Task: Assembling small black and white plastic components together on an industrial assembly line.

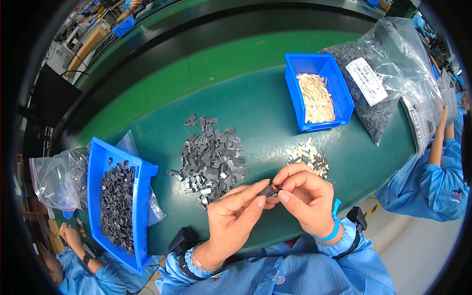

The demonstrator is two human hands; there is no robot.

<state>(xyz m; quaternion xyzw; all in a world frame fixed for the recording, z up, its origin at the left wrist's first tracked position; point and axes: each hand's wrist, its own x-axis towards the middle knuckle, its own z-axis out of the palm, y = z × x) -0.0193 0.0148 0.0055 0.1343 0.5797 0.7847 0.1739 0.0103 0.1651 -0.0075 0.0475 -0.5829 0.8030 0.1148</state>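
Observation:
My left hand (230, 221) pinches a small dark grey plastic part (267, 191) between thumb and fingertips, above the near side of the green table (265, 142). Fingertip to fingertip with it, my right hand (309, 199) is closed in a pinch at the part's right end. A tiny dark piece shows there, too small to name. Beyond my left hand lies a loose heap of similar grey plastic parts (212, 155). Just past my right hand is a smaller scatter of cream and black pieces (309, 156).
A blue bin (293, 91) of tan strips stands at the far right, beside a clear bag (361, 73) of dark parts. On the left, another blue bin (142, 211) holds small dark parts, with a plastic bag (61, 177) beyond it. Co-workers in blue sleeves (430, 182) sit at both sides.

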